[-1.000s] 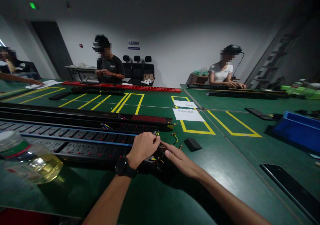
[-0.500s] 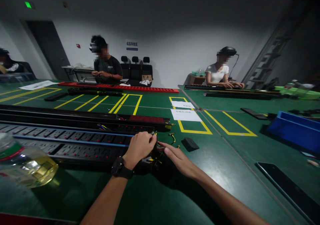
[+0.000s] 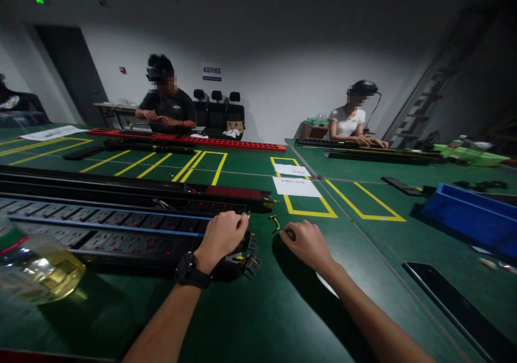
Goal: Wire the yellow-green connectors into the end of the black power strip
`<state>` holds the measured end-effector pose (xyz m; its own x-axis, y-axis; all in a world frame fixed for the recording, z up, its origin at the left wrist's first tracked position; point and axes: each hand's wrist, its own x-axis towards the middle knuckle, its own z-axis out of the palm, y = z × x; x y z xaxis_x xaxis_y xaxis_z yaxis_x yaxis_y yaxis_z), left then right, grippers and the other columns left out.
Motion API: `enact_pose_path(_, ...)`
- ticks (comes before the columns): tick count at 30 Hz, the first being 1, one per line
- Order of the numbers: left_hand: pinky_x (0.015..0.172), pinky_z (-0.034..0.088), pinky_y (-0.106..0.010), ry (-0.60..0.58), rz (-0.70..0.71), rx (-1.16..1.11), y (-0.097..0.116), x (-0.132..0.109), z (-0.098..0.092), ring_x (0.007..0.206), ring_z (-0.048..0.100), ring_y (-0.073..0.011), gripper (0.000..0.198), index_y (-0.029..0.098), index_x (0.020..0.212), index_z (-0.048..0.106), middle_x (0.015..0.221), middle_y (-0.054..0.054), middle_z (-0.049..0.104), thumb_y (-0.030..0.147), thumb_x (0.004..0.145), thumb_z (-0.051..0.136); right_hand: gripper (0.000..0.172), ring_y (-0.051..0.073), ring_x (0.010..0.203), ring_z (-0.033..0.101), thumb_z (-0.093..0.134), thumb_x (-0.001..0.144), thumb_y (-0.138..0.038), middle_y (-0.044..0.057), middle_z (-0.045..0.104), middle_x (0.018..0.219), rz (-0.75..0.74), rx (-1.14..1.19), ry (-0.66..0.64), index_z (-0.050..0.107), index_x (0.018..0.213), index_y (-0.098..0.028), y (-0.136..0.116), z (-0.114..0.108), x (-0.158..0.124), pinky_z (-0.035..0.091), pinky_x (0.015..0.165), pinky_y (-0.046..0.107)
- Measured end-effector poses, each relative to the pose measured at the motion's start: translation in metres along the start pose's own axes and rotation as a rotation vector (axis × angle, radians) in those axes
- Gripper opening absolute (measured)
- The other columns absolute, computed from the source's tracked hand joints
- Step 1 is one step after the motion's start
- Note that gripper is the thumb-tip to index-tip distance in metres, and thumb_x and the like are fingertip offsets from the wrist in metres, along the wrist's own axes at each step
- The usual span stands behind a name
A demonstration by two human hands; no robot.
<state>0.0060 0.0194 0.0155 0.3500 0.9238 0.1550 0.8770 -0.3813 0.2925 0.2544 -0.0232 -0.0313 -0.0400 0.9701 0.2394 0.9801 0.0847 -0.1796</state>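
Observation:
A long black power strip (image 3: 137, 242) with rows of sockets and red dots lies across the left of the table. My left hand (image 3: 226, 236), with a watch on its wrist, is closed around the strip's right end; its fingertips are mostly hidden. Small black end pieces (image 3: 252, 266) and short wires stick out there. My right hand (image 3: 307, 243) is closed low over the table, right of the strip, with something dark at its fingertips, where a black plastic block lay. A short yellow-green wire (image 3: 275, 223) lies between the hands.
Another black strip (image 3: 238, 193) lies behind. A bottle of yellow liquid (image 3: 40, 266) is at near left. A phone (image 3: 452, 304) and blue bin (image 3: 472, 220) are on the right. Paper labels (image 3: 297, 187) lie mid-table. Two co-workers (image 3: 173, 107) (image 3: 347, 120) work across the table.
My right hand has moved right, away from the strip's end, and closed over the black plastic block, now hidden. The black end pieces are now uncovered. My left hand stays at the strip.

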Motion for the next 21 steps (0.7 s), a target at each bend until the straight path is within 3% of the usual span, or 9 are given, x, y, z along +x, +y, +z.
enact_pose_path(5,0.079,0.051,-0.031,0.001,0.034,0.010,-0.0005,-0.0004,0.0013,0.094,0.075,-0.0234,0.051,0.020,0.086,0.077,0.100,-0.011,0.078,0.042,0.108,0.036,0.013,0.028,0.090,0.067,0.062,0.094,-0.025,0.006,0.077,0.085,-0.026,-0.004,-0.059,0.073,0.088,-0.024,-0.0068,0.0012,-0.0011,0.038,0.074,0.035)
enact_pose_path(8,0.079,0.051,-0.030,0.014,0.032,0.012,-0.0008,-0.0006,0.0020,0.092,0.075,-0.0235,0.050,0.020,0.086,0.077,0.098,-0.011,0.078,0.042,0.107,0.036,0.015,0.027,0.092,0.067,0.060,0.090,-0.016,0.005,0.077,0.088,-0.025,0.028,-0.068,0.074,0.092,-0.022,-0.0065,0.0004,-0.0014,0.038,0.075,0.035)
enact_pose_path(16,0.073,0.047,-0.029,0.070,0.071,0.011,0.0000,-0.0029,-0.0024,0.089,0.073,-0.0211,0.051,0.022,0.082,0.074,0.097,-0.007,0.076,0.042,0.108,0.036,0.008,0.023,0.082,0.068,0.061,0.091,-0.021,0.002,0.076,0.087,-0.018,0.268,0.043,0.067,0.097,-0.023,-0.0036,0.0041,0.0001,0.040,0.072,0.032)
enact_pose_path(21,0.070,0.046,-0.029,0.089,0.034,0.030,0.0000,-0.0022,-0.0025,0.087,0.072,-0.0201,0.052,0.021,0.082,0.073,0.096,-0.006,0.075,0.043,0.108,0.034,0.009,0.025,0.091,0.068,0.061,0.092,-0.017,0.003,0.077,0.090,-0.060,0.124,0.003,0.067,0.096,-0.022,-0.0078,0.0044,-0.0026,0.037,0.078,0.034)
